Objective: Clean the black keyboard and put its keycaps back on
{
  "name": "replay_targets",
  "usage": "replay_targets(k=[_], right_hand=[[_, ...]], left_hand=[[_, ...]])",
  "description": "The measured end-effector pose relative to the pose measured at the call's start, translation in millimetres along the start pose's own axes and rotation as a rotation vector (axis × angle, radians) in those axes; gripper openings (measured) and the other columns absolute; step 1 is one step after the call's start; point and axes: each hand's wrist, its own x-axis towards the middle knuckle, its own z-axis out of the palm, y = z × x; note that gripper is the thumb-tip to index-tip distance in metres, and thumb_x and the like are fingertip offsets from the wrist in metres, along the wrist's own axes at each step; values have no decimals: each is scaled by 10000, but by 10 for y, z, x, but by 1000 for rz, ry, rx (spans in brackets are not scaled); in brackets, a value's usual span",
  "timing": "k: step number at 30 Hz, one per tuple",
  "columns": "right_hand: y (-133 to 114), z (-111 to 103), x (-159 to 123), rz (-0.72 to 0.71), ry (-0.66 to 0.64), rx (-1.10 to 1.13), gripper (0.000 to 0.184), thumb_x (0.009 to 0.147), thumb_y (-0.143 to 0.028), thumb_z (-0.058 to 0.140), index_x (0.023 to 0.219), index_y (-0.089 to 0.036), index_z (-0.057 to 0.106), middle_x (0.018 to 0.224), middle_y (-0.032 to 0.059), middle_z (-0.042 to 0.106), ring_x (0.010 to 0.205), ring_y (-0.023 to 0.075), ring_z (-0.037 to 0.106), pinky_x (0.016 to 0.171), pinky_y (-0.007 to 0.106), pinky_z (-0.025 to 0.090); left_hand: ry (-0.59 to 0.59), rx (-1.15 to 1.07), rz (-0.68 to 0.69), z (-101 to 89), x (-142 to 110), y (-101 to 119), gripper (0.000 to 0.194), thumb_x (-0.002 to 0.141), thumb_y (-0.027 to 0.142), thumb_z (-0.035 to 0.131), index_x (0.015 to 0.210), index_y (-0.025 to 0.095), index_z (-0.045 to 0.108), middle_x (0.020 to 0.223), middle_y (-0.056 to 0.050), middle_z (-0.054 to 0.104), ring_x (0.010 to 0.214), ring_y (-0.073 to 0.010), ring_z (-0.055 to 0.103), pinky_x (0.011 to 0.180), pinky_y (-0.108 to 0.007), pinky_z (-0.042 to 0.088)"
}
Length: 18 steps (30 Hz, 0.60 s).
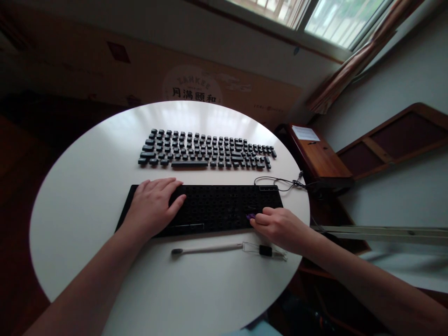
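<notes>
White table point(77, 200), black keyboard base point(213, 205) beneath spread left hand point(152, 205) and right hand point(280, 225) pinched on purple object point(249, 216)

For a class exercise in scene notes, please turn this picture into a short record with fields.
Left hand: resting on the left part of the black keyboard
Right hand: pinching a small purple item at the keyboard's right part
Keycaps: dark, set out in rows beyond the keyboard
Tools: brush-like stick and wire tool, on the near side
Cable: dark, looped near the far right corner
Table: white, rounded
</notes>
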Motion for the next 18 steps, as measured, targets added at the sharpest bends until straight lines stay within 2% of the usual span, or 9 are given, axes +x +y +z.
replay_targets(k=[3,6,11,14,18], right_hand=[[-8,-5,22,-76,-13,10,256,997,-106,490,871,-173,703,813,42,660,666,161,474,510,334,262],[-3,-25,46,-69,-34,53,212,954,-90,545,838,-178,699,807,38,665,651,151,490,507,318,262],[110,-89,-91,60,-43,190,210,960,-142,546,873,-206,727,772,7,657,637,118,557,548,264,332],[174,-121,-327,194,41,279,229,976,-194,539,902,-225,754,769,18,670,667,120,604,587,237,394],[133,-75,-613,311,162,317,256,998,-252,517,1084,-228,757,916,72,732,774,159,672,677,259,503]], left_hand=[[-1,10,3,2,-2,1,541,966,508,343,1319,191,603,1378,-126,624,1300,-316,521,1135,-496,274],[3,13,12,-2,-1,5,551,969,506,335,1320,177,604,1375,-134,625,1297,-319,521,1128,-501,283],[7,4,13,-7,3,5,557,966,509,337,1314,171,611,1372,-139,626,1292,-328,525,1125,-507,285],[11,-10,14,-4,2,6,561,963,509,335,1311,168,613,1372,-143,626,1290,-332,524,1124,-516,285],[13,-33,7,-4,2,11,552,953,508,356,1309,177,619,1367,-141,628,1295,-343,523,1125,-521,281]])
